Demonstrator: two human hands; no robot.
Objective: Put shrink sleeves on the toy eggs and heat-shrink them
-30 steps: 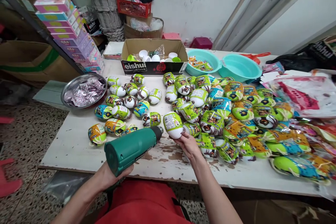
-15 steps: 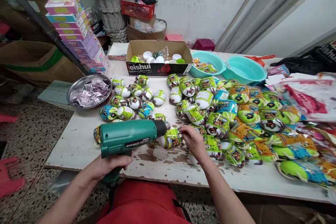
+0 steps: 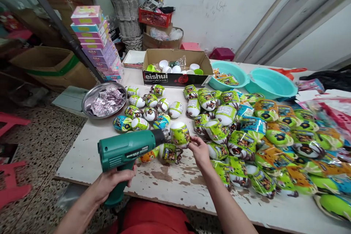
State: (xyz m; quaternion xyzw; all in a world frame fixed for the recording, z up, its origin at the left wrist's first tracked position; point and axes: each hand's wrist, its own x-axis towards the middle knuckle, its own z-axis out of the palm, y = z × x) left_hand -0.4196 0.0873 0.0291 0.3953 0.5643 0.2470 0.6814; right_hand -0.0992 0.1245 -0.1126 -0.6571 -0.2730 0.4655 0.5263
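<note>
Cool, even light brightens the table (image 3: 79,153) and the pale wall (image 3: 189,11), with soft, faint shadows. White glints dot the wrapped eggs (image 3: 246,139) and the shiny bowl (image 3: 85,109). The upper-left cartons (image 3: 65,3) look dim. Wide-angle stretch pulls the edges, where the right-hand bag (image 3: 333,115) blurs; the gun (image 3: 124,148) looks fairly sharp.

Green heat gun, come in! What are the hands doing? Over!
Left hand gripping green heat gun. Right hand holding wrapped egg by the nozzle. Other eggs close around.
</note>
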